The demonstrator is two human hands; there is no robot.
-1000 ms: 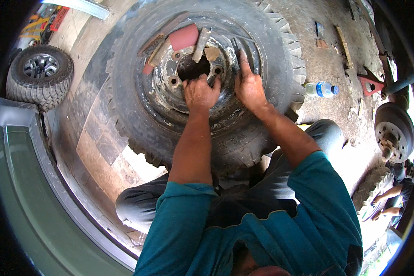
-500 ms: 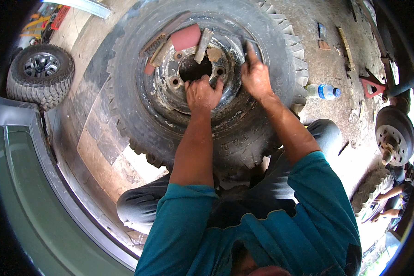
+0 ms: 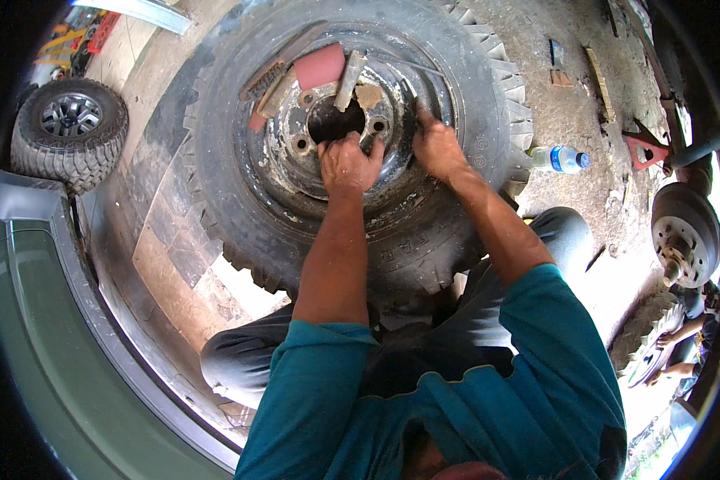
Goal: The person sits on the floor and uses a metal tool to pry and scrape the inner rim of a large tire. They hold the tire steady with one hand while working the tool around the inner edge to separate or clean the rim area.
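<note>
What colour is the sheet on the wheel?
The sheet is dull red, best seen in the head view.

A plastic bottle [image 3: 566, 158] lies near a red stand [image 3: 638, 145].

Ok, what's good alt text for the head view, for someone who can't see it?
A person's left hand is at the centre hole of a large tyred wheel lying flat, right hand on its metal rim. A red piece and scraps lie on it, a bottle beside it.

This is a car workshop: a big tire [image 3: 224, 152] lies at twelve o'clock, another wheel [image 3: 70, 128] at ten, a brake disc [image 3: 690, 228] at three.
</note>
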